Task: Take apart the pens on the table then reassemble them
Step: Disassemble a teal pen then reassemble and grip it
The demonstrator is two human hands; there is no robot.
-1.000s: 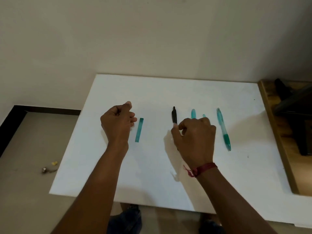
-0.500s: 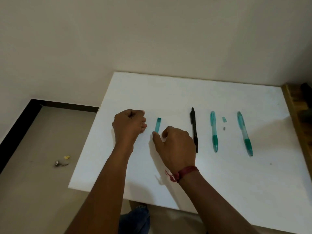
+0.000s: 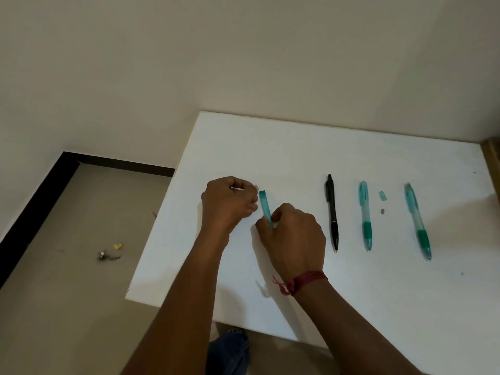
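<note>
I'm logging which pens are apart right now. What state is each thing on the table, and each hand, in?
teal barrel piece: separate from any pen, near end pinched by right hand.
left hand: fingers curled; contents unclear.
black pen: assembled, lying flat.
middle teal pen: lying flat; two small loose parts beside it.
right teal pen: assembled, lying flat.

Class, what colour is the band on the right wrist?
The band is dark red; head view.
</note>
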